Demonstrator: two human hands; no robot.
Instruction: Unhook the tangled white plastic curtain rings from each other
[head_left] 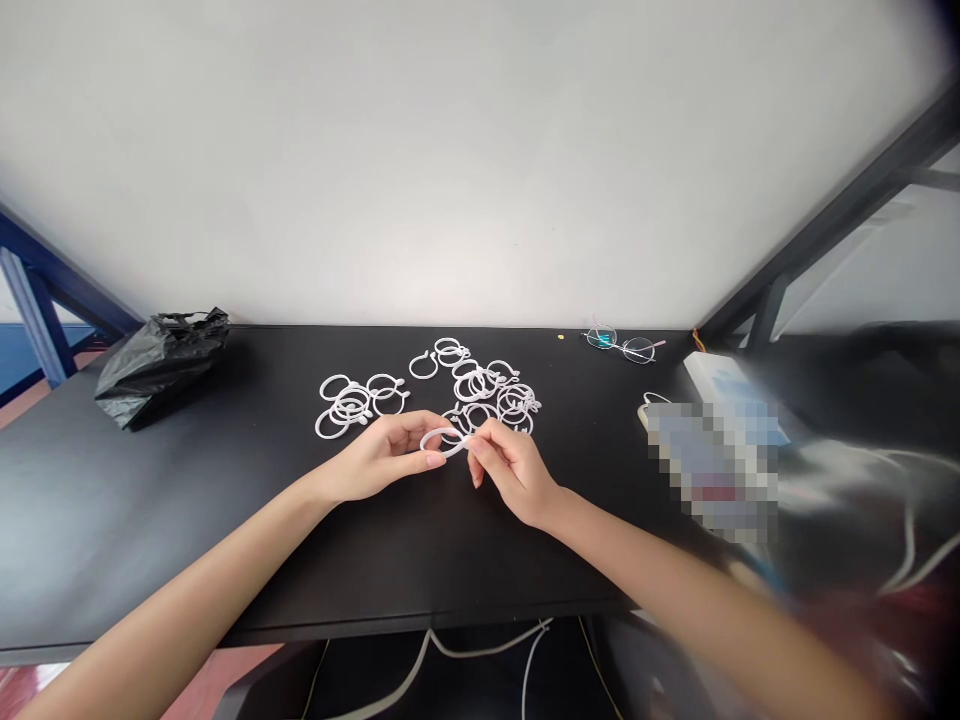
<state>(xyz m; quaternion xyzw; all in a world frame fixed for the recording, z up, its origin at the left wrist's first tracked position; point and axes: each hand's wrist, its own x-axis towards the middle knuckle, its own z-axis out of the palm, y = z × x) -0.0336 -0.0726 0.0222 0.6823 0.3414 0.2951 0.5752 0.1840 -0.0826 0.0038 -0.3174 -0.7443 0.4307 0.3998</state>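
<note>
A white plastic ring (444, 433) is held between my two hands above the black table. My left hand (388, 452) pinches its left side between thumb and fingers. At the ring's right end, my right hand (511, 465) has thumb and forefinger closed on it; the exact spot they grip is partly hidden. Behind my left hand lies a small group of similar white rings (349, 404), some overlapping. A larger heap of white rings (474, 385) spreads behind my right hand, partly covered by my fingers. Small knobs show at the open ends of several rings.
A crumpled black plastic bag (165, 365) sits at the table's (247, 560) far left. Eyeglasses (621, 345) lie near the wall at the right. A white box (720, 385) and a pixelated object (705, 470) lie at the right. White cables (480, 655) hang below the front edge.
</note>
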